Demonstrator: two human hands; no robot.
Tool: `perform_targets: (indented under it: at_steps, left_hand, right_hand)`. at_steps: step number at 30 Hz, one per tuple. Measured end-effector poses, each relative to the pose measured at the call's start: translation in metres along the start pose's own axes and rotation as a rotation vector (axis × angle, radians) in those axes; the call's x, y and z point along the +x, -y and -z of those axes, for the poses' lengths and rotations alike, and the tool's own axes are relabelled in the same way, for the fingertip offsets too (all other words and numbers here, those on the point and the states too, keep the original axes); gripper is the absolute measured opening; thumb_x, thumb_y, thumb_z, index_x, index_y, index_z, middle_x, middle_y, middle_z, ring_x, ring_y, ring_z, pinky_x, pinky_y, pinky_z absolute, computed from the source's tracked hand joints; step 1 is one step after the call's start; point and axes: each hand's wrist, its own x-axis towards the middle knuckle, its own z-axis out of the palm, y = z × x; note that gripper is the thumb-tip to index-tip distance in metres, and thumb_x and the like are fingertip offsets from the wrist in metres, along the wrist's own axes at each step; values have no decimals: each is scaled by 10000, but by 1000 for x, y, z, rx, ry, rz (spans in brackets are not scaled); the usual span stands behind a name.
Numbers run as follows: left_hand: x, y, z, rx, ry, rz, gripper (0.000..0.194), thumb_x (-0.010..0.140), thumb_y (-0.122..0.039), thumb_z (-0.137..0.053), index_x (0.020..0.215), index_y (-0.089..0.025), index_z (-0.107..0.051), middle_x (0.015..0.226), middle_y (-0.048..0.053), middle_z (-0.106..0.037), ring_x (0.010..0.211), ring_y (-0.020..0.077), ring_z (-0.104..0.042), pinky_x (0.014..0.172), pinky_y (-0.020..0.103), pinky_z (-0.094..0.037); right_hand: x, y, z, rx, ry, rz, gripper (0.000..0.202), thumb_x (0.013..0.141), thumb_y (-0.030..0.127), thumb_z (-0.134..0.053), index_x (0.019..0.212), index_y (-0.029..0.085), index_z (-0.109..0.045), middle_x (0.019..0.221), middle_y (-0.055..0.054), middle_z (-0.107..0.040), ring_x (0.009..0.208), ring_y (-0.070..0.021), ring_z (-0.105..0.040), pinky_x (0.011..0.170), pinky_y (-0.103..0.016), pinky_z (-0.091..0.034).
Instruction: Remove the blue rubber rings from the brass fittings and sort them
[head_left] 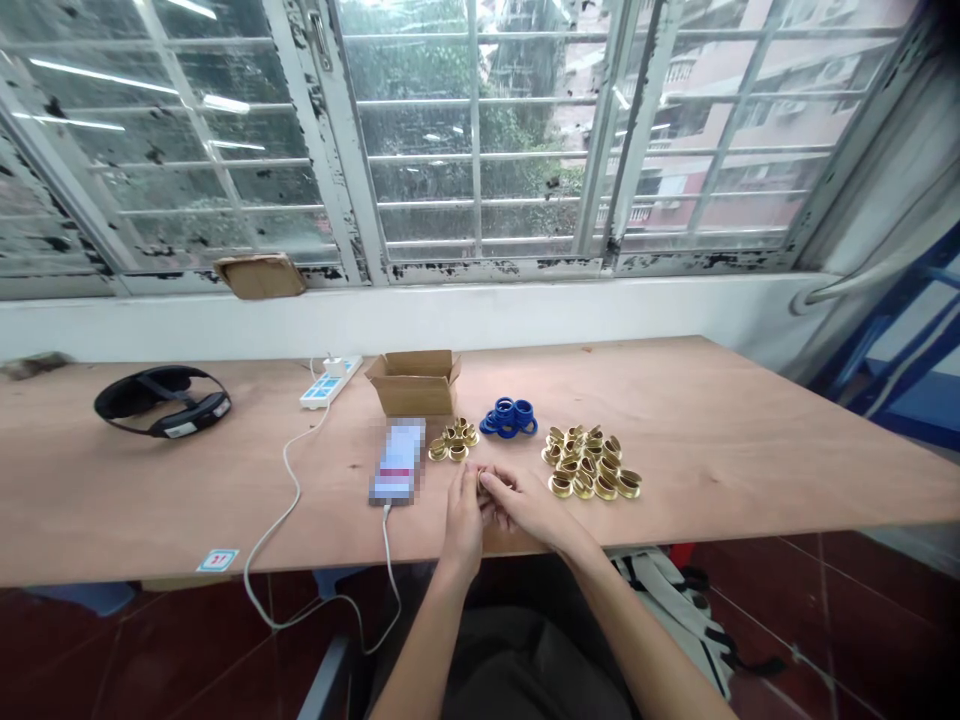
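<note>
My left hand point(465, 510) and my right hand point(529, 502) meet over the front part of the table. Their fingers are closed together around a small gold-coloured metal fitting point(481, 483), mostly hidden by the fingertips. Just beyond my left hand lies a small group of gold flanged metal fittings point(454, 440). Behind the hands sits a pile of blue rings point(510, 417). To the right of my right hand is a larger heap of the same gold fittings point(589, 463), with round flanges and short collars.
A phone point(399, 465) on a white cable point(291, 490) lies left of the hands. Behind it stands an open cardboard box point(412, 385). A power strip point(330, 383) and a black headset point(165, 402) are farther left on the wooden table point(720, 430). A bag point(675, 610) is below.
</note>
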Motion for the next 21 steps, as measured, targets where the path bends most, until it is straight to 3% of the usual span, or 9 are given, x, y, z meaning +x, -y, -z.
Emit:
perform_targets:
  at_steps: [11, 18, 21]
  left_hand:
    - [3, -4, 1, 10, -35, 8, 534, 757, -642, -764, 958, -184, -578, 580, -108, -473, 383, 29, -358, 368, 134, -212]
    - [6, -8, 4, -153, 43, 37, 493, 769, -590, -792, 791, -173, -529, 558, -113, -370, 408, 13, -256, 382, 127, -186]
    - [6, -11, 6, -224, 88, 26, 423, 818, -526, -780, 818, -162, -563, 568, -107, -361, 422, 20, -252, 387, 134, -202]
  right_hand:
    - [6, -7, -5, 72, 31, 10, 440, 943, 566, -593, 703, 218, -471, 450, 72, -498, 361, -93, -464, 363, -189, -317]
    - [5, -5, 5, 295, 134, -10, 381, 892, 527, -675, 781, 193, -531, 534, 71, -546, 397, -70, -457, 417, -187, -319]
    - [2, -1, 7, 316, 148, -4, 382, 888, 515, -689, 767, 191, -528, 581, 65, -548, 435, -76, -481, 450, -202, -339]
